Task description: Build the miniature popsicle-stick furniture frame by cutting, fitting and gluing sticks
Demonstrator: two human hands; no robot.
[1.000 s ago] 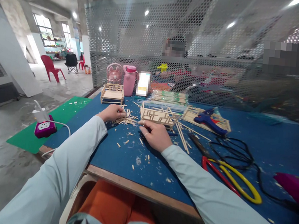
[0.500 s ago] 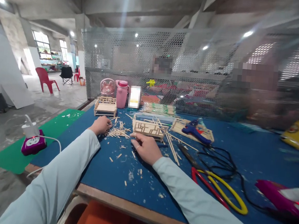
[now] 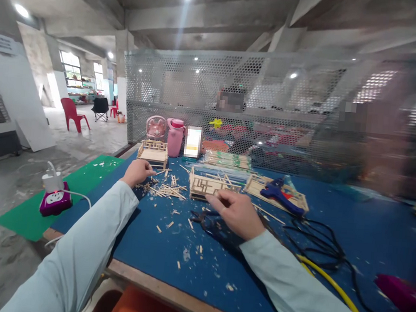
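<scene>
Sticks [image 3: 168, 190], thin wooden offcuts, lie scattered in a loose pile on the blue table mat [image 3: 333, 220], just beside the left hand [image 3: 138, 172], whose fingers are curled together over a stick at the pile's near edge. Right of the pile stands a small wooden frame [image 3: 207, 186]. The right hand [image 3: 237, 213] hovers just in front of this frame, fingers bent, thumb and forefinger pinched; what they pinch cannot be told. Dark pliers [image 3: 207, 221] lie under that hand.
</scene>
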